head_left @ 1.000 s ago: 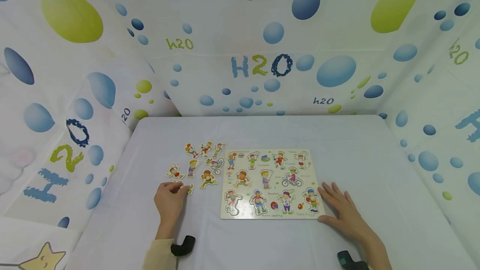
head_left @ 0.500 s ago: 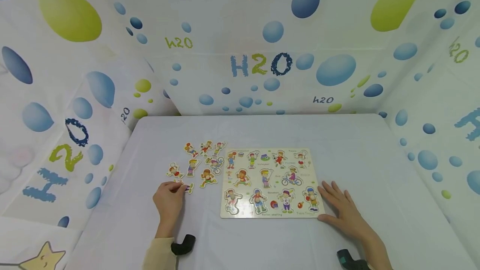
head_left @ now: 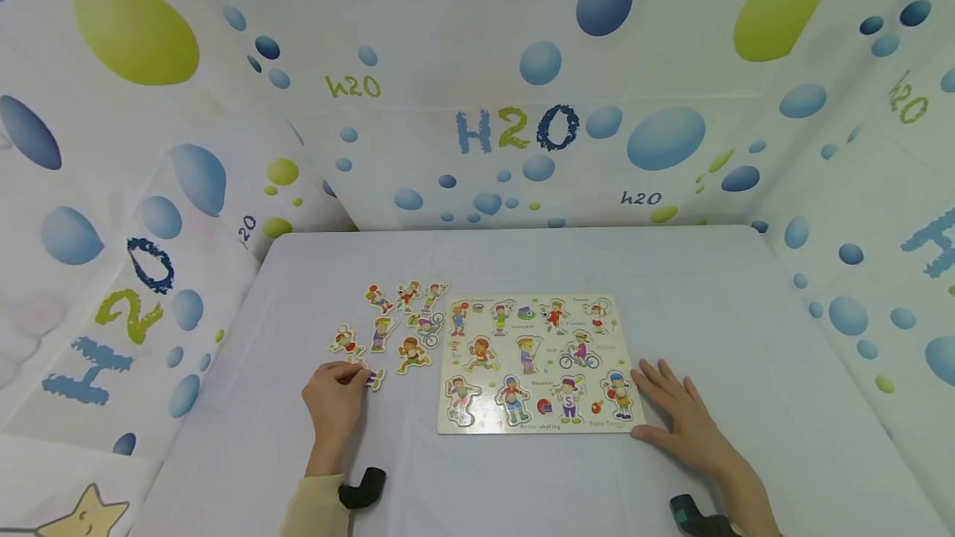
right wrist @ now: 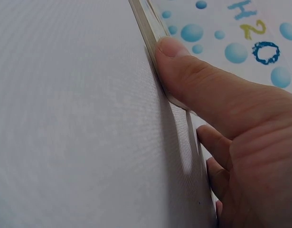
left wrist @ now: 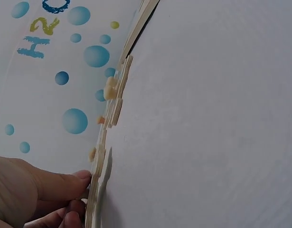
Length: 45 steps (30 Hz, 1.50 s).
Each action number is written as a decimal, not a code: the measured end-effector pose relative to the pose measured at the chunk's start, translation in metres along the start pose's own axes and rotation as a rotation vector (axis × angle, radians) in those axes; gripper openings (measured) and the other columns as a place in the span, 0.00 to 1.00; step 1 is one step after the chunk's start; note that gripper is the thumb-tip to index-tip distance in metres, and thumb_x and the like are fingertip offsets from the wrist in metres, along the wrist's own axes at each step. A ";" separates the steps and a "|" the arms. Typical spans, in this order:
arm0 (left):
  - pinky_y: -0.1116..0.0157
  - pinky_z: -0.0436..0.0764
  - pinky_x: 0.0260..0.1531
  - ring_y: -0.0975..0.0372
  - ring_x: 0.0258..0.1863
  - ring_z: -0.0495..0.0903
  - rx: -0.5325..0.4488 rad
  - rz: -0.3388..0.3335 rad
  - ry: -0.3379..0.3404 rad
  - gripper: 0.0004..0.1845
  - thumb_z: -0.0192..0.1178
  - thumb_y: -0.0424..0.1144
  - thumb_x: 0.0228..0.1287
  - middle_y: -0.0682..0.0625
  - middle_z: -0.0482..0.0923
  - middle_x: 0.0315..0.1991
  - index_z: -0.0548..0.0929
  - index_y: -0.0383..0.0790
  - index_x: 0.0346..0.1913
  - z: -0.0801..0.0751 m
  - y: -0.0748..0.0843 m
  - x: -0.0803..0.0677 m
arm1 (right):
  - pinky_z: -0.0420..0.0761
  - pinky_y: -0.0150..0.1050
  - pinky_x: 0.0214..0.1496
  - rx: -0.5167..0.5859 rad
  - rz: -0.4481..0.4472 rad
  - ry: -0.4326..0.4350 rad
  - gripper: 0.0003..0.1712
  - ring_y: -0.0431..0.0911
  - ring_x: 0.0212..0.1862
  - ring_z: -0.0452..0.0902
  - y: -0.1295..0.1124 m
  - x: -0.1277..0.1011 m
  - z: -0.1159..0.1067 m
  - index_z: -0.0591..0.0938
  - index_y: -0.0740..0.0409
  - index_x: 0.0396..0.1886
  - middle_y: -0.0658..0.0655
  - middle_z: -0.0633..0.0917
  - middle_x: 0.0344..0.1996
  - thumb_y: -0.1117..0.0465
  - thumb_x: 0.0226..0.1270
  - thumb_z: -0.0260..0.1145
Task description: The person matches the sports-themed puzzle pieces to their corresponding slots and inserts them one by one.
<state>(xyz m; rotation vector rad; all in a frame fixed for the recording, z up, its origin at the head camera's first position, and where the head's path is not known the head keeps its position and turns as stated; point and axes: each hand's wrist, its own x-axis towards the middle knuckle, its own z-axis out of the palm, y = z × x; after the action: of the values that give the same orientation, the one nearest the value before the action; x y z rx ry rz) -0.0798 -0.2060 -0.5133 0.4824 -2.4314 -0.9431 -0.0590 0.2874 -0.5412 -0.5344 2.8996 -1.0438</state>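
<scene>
My left hand [head_left: 333,406] pinches a figure-shaped wooden puzzle piece [head_left: 376,379], whose upper part is hidden under the fingers. In the left wrist view thumb and fingertips meet at the face of this piece [left wrist: 91,205], and a shadow shows beneath it. The peg puzzle board [head_left: 487,413] lies flat to the right, printed with sports figures. Several pieces sit along its bottom row, such as the roller skater [head_left: 513,401]. My right hand [head_left: 681,414] rests at the board's right side with fingers spread, the thumb on the lower right corner in the right wrist view.
Several loose pieces lie left of the board, among them a runner [head_left: 413,355], a cyclist [head_left: 429,329] and a golfer or batter figure [head_left: 382,334]. A white cloth covers the table [head_left: 522,487]. Patterned curtains [head_left: 418,156] hang behind and at both sides.
The pinched piece has turned and shifted slightly toward me under the left fingertips, showing more of its lower part. The right hand and board have stayed in place.
</scene>
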 end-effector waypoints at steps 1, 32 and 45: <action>0.65 0.73 0.29 0.49 0.30 0.81 0.003 -0.003 -0.003 0.04 0.72 0.26 0.49 0.36 0.83 0.31 0.89 0.27 0.29 -0.001 0.001 0.001 | 0.31 0.59 0.76 0.000 0.000 0.001 0.46 0.61 0.78 0.43 0.000 0.000 0.000 0.67 0.52 0.72 0.66 0.63 0.73 0.46 0.54 0.73; 0.71 0.79 0.30 0.55 0.32 0.82 -0.094 0.129 -0.233 0.05 0.72 0.27 0.51 0.42 0.82 0.36 0.89 0.30 0.32 0.015 0.072 -0.003 | 0.33 0.59 0.76 -0.007 -0.009 0.007 0.46 0.59 0.78 0.43 0.002 0.000 0.001 0.68 0.53 0.72 0.65 0.64 0.73 0.46 0.54 0.73; 0.68 0.83 0.31 0.57 0.31 0.82 -0.248 0.312 -0.358 0.04 0.72 0.25 0.49 0.45 0.81 0.34 0.89 0.30 0.30 0.046 0.125 -0.028 | 0.33 0.61 0.76 -0.008 -0.003 0.005 0.47 0.57 0.79 0.41 0.002 0.000 0.001 0.68 0.53 0.72 0.65 0.63 0.73 0.46 0.54 0.73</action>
<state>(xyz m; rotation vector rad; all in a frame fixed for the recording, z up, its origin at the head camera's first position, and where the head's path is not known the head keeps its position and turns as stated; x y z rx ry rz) -0.1008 -0.0811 -0.4645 -0.1656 -2.5423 -1.2504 -0.0596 0.2881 -0.5431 -0.5378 2.9101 -1.0356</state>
